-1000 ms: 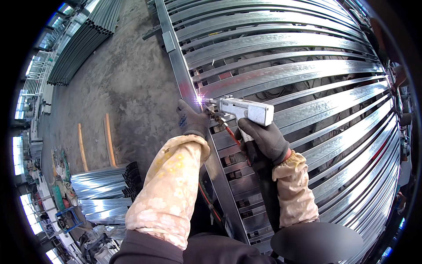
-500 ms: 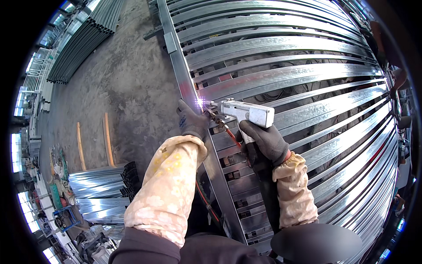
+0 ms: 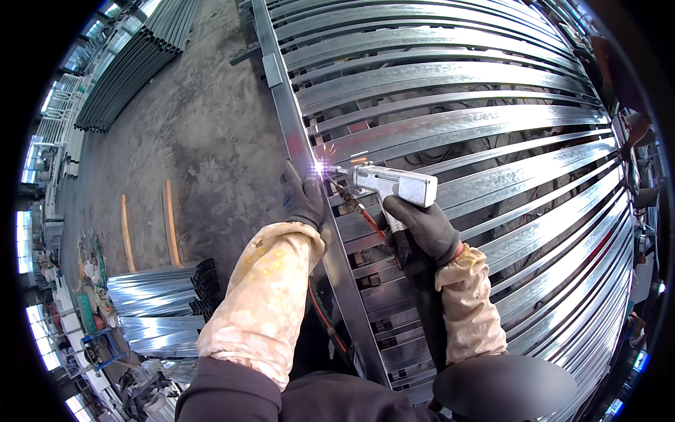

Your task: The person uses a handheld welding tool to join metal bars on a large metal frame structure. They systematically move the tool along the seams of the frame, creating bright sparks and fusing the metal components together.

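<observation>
While two pale sleeves reach in from the near edge, the gloved right hand is wrapped round one white torch, whose nozzle points left at a bright glow on the rail. The left hand, gloved too, lies against the rail's left side, just nearer than the glow; whether it clasps the metal, I cannot tell. The likeliest harm is a burn: the left fingers sit so near the glow that a small slip of the nozzle could scorch them. A red hose runs just below the torch, so a snag on it might drag the nozzle off line, and heat gathered in one spot could pull the rail out of true. By count there are two hands, two sleeves, one torch and one rail, which runs from near to far. Many slats spread to the right, too crowded to count surely. On the left, along the floor, come one shiny stack, then two wooden strips; at the far end, one small plate on the rail and one bundle of dark tubes.
</observation>
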Available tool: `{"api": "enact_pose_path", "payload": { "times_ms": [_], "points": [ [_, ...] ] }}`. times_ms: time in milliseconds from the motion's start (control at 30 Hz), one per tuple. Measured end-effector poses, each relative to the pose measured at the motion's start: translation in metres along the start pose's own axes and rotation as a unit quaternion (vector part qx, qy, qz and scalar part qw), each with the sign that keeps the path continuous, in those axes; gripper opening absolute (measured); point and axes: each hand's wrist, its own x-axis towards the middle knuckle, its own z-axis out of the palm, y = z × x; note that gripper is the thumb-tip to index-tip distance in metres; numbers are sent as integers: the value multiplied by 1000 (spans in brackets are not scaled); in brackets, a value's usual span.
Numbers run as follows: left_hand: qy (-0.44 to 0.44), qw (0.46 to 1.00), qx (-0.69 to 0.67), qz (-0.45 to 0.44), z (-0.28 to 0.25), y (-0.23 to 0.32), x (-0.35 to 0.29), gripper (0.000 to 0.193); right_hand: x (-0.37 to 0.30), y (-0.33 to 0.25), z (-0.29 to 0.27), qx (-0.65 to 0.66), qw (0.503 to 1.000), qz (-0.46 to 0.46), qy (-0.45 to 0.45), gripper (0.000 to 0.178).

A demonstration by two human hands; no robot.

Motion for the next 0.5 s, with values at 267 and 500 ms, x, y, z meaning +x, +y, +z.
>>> {"api": "enact_pose_path", "payload": {
  "times_ms": [267,500],
  "points": [
    [89,994,23,-58,8,14,4,52,-3,-1,-1,3,1000,7,-7,36],
    [78,993,61,-62,6,18,7,54,-4,2,-3,-2,1000,5,-9,35]
  ]
}}
